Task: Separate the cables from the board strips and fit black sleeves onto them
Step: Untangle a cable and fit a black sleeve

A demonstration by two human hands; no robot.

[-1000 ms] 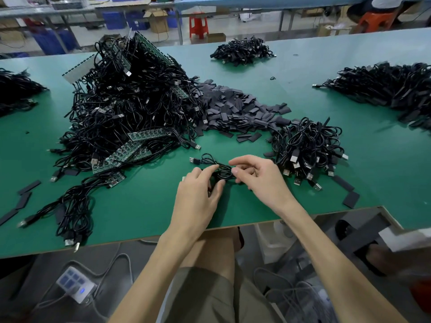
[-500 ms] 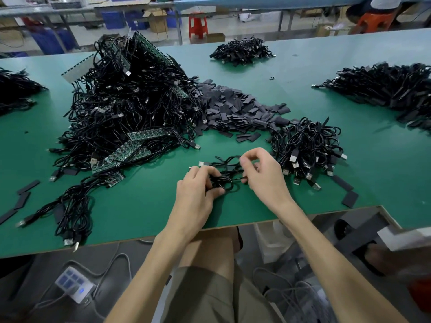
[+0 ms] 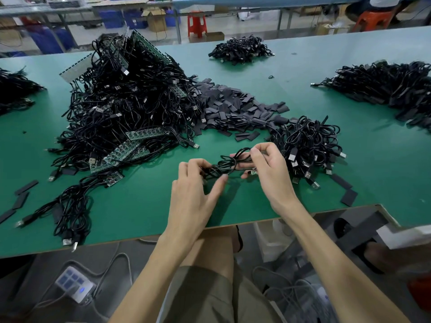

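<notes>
A coiled black cable [image 3: 225, 165] hangs just above the green table [image 3: 144, 206] between both hands. My left hand [image 3: 194, 192] grips its left end with curled fingers. My right hand [image 3: 268, 167] pinches the right end, where a small green board piece [image 3: 253, 171] shows under the fingers. Left of the hands rises a big heap of black cables [image 3: 130, 108] still on green board strips [image 3: 126, 152]. Flat black sleeves [image 3: 235, 108] lie piled behind the hands. A bunch of loose cables [image 3: 307, 145] sits right beside my right hand.
More cable piles lie at the far centre [image 3: 241, 50], far right [image 3: 391, 87] and far left [image 3: 14, 92]. Stray sleeves [image 3: 348, 197] lie by the front right edge, others [image 3: 21, 194] at front left. A small cable bunch [image 3: 67, 210] lies near the front edge.
Both hands have lifted the coiled cable off the table and moved it up and slightly right. My right hand has shifted to the cable's board end.
</notes>
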